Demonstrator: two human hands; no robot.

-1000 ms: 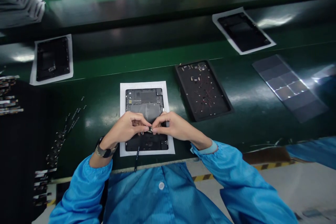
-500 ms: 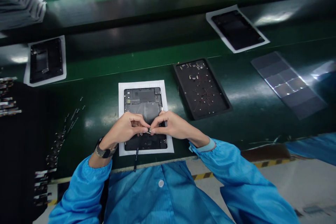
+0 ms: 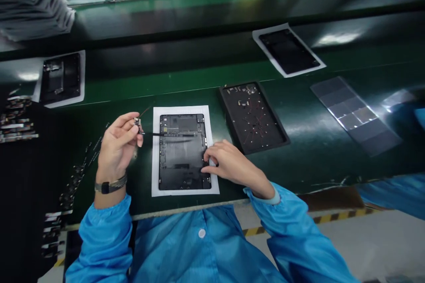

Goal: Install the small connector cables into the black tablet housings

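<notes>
The small component [image 3: 137, 122] was pinched between the thumb and forefinger of the left hand [image 3: 116, 148], raised just left of the white sheet [image 3: 156, 159]. A thin black strip [image 3: 169, 134] ran from it rightward over the far part of the open tablet chassis [image 3: 181, 154], which lay on that sheet. The right hand [image 3: 229, 166] grasped nothing; its bent fingertips pressed on the chassis's right edge. Just right of the sheet stood a shallow black tray [image 3: 265, 135] with a few small parts [image 3: 244, 104] at its far end. All rested on a glossy green workbench [image 3: 315, 159]. Farther off, two more chassis on sheets [image 3: 61, 78] [image 3: 288, 51] lay on the belt, with a grey segmented sheet [image 3: 355, 115] at right.
</notes>
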